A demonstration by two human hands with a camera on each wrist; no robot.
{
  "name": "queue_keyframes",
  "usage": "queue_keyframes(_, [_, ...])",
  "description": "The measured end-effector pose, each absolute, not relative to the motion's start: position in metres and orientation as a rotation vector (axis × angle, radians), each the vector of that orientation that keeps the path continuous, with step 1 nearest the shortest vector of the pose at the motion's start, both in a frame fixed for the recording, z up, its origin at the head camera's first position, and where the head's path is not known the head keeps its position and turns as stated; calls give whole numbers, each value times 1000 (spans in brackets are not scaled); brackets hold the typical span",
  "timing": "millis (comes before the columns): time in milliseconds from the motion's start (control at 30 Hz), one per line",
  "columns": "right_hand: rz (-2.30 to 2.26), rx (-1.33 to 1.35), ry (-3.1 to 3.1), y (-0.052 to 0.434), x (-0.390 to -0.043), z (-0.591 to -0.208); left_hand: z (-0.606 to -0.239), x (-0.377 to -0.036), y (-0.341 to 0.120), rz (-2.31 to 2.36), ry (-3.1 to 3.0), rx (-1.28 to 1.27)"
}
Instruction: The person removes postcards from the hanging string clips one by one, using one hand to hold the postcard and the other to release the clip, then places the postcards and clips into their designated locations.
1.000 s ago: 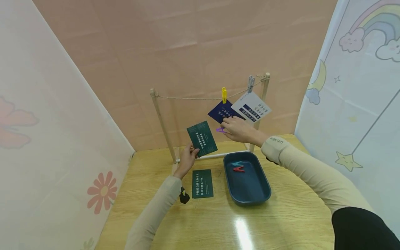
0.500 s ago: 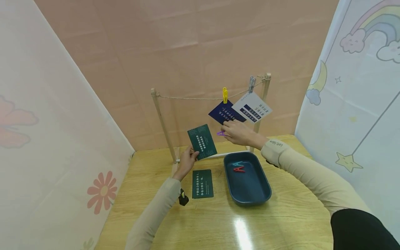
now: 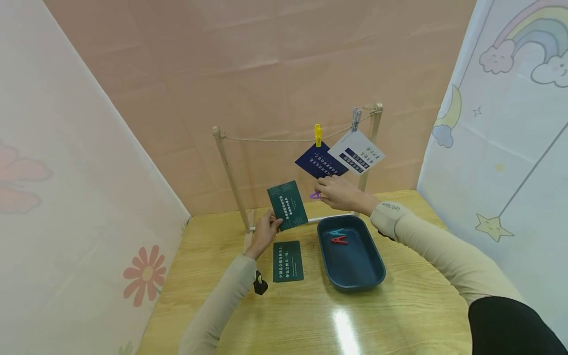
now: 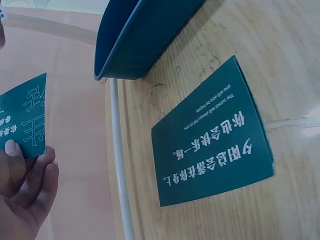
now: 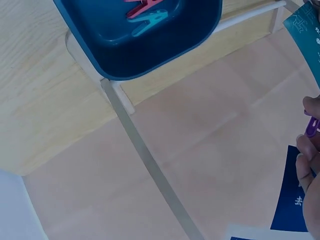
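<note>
My left hand (image 3: 265, 232) pinches the lower corner of a dark green card (image 3: 287, 204), holding it upright above the table; the card (image 4: 22, 120) and my fingers (image 4: 25, 192) also show in the left wrist view. My right hand (image 3: 339, 193) pinches a purple clothespin (image 3: 314, 195) just right of that card, below a navy card (image 3: 320, 160) hung by a yellow pin (image 3: 318, 135). In the right wrist view the purple clothespin (image 5: 312, 127) sits between my fingertips. A second green card (image 3: 287, 261) lies flat on the table.
A string (image 3: 275, 139) runs between two wooden posts (image 3: 228, 175). A grey pin (image 3: 356, 118) holds a white card (image 3: 357, 152). A dark blue tray (image 3: 368, 268) holds a red pin (image 3: 339, 240) and a teal pin (image 3: 337, 231). Fabric walls close in left, right and behind.
Both hands have sunk a little: the green card has dropped lower, and the right hand with the purple pin has come down away from the navy card.
</note>
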State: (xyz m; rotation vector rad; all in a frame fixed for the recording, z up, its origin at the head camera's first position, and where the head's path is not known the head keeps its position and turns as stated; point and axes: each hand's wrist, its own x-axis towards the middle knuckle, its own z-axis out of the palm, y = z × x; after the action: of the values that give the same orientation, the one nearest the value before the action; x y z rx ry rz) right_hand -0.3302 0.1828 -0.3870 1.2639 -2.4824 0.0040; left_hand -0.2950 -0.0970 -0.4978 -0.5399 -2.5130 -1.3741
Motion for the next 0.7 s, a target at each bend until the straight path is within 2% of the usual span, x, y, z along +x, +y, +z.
queue_keyframes(700, [17,1273,-2556,186,-334,-412,-510,-287,-102,-1398,-2566,-541])
